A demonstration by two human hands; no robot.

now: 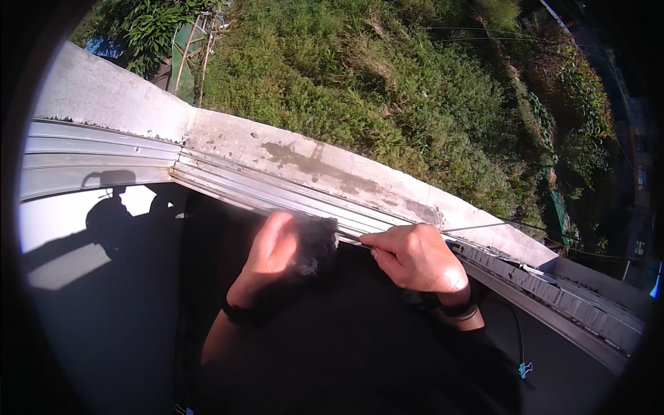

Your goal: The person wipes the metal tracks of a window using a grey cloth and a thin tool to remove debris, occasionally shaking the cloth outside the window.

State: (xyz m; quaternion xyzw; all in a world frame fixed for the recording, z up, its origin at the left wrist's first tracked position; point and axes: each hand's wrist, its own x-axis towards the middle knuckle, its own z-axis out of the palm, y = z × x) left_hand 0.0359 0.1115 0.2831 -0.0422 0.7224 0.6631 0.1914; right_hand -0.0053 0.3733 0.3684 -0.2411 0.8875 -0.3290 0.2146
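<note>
My left hand (275, 244) is at the near edge of a metal window track (290, 192), beside a dark grey, fuzzy cloth or brush-like thing (317, 246); it is blurred, and whether the hand grips that thing I cannot tell. To its right, my right hand (415, 254) has its fingers pinched on a thin dark rod or cord (347, 237), which lies along the track between the two hands. Dark bands circle both wrists.
Beyond the track runs a stained concrete ledge (321, 161) that drops off to dense green plants (363, 78). A ribbed metal strip (550, 285) follows the track at right. A blue binder clip (525, 370) hangs on a black cord at lower right.
</note>
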